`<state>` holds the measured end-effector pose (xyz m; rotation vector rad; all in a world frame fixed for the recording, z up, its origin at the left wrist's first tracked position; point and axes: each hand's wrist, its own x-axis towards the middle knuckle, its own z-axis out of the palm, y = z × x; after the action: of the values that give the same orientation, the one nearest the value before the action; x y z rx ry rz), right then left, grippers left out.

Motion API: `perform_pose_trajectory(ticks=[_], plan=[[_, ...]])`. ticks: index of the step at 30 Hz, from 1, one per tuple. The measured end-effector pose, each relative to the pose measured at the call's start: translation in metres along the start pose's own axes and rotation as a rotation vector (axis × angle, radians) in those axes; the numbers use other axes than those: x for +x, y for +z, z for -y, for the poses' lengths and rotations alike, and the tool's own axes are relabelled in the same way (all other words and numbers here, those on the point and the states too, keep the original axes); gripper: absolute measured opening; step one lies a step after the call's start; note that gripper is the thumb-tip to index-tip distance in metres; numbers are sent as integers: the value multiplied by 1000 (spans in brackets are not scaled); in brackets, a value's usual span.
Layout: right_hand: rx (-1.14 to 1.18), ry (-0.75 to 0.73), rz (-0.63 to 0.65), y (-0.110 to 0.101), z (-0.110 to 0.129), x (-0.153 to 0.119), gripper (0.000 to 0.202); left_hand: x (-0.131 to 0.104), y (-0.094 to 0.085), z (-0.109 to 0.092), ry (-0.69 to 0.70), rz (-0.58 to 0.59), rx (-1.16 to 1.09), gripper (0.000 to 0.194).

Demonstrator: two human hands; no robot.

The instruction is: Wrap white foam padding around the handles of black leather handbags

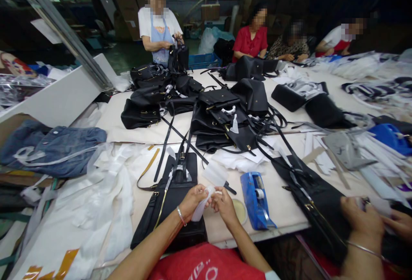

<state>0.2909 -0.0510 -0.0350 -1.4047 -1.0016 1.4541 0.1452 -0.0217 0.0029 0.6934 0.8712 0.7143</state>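
Note:
Above a black bag (170, 194) on the table, my left hand (194, 200) grips a white translucent wrapping sheet (200, 210). The fingers of my right hand (223, 205) pinch the upper end of that same sheet. What the sheet may enclose is hidden. White wrapping covers parts of the bag's straps and fittings, and a gold zipper runs down its front. Right of my hands stands a blue tape dispenser (257, 200) with a roll in it. A round pale disc (238, 210) lies between the dispenser and my right hand.
Many black bags (222, 117) are heaped across the table's middle. White sheets (99, 202) spread at the left, beside denim cloth (54, 147). A co-worker's hands (363, 217) work at the right over another black bag (309, 190). Several people sit or stand opposite.

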Motion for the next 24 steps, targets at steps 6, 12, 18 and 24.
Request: perform_pose_trajectory(ticks=[6, 12, 18, 24], plan=[[-239, -82, -72, -16, 6, 1, 38, 3, -2, 2, -2, -36, -7, 29], [-288, -103, 138, -14, 33, 6, 32, 7, 8, 10, 17, -27, 64, 52], [-364, -184, -9, -7, 32, 15, 29, -23, -17, 9, -183, 63, 126, 49], [55, -6, -93, 33, 2, -21, 44, -41, -32, 12, -171, -11, 54, 44]])
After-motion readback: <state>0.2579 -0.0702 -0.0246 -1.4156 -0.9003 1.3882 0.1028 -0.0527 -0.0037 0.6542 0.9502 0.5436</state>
